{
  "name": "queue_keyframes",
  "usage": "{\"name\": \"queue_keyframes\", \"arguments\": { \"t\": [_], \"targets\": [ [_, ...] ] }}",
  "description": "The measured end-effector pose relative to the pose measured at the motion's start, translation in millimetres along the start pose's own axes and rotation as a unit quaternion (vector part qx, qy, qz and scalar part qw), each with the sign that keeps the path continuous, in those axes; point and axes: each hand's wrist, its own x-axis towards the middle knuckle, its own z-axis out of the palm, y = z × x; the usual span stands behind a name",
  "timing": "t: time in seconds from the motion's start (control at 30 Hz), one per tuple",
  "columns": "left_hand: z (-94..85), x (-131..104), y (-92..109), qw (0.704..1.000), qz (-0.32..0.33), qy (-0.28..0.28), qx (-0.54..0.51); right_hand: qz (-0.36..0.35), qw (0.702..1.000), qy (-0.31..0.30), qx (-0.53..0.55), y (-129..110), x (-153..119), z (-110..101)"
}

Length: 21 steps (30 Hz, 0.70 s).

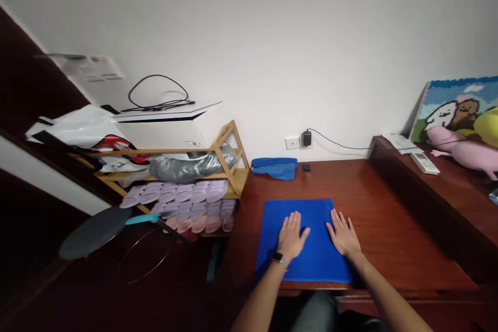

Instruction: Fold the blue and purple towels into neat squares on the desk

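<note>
A blue cloth point(311, 264) lies spread out on the brown wooden desk point(400, 244), close to its front edge. My left hand point(292, 238) rests palm down on the left part of the cloth, fingers stretched and thumb apart; a watch point(279, 258) is on that wrist. Over the cloth's right edge lies my right hand point(344, 233), also flat, with its fingers spread. Neither hand grips anything. Further back, by the wall, sits a second, bunched blue cloth point(275, 168).
Left of the desk stands a wooden rack point(233, 181) with slippers point(194, 192) and a white box point(159, 132). A charger point(307, 138) is plugged into the wall, its cable running right. The raised right ledge holds a remote control point(425, 163) and a pink plush toy point(462, 149).
</note>
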Motion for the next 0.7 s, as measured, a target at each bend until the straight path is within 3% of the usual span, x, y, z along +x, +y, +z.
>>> {"name": "queue_keyframes", "arguments": {
  "t": [0.1,0.2,0.37,0.5,0.7],
  "targets": [
    [-20.2,-32.5,-64.7,0.995,-0.090,0.028,0.039,-0.005,1.000,0.009,0.011,1.9,0.8,3.2],
    [-27.6,-52.0,-95.3,0.990,-0.126,0.055,0.045,0.002,1.000,0.000,0.011,1.1,2.6,-0.4],
    [-23.1,-53.6,-93.3,0.989,-0.122,0.074,0.046,0.032,0.999,-0.007,0.019,-9.1,-6.1,-11.0],
    [-16.1,-49.5,-95.9,0.987,-0.113,0.100,0.047,0.018,0.999,0.030,0.009,-16.6,-26.8,-2.9],
    [-11.9,-48.5,-105.7,0.987,-0.105,0.107,0.054,0.043,0.999,0.005,0.001,-20.1,-42.3,2.2]
  ]
}}
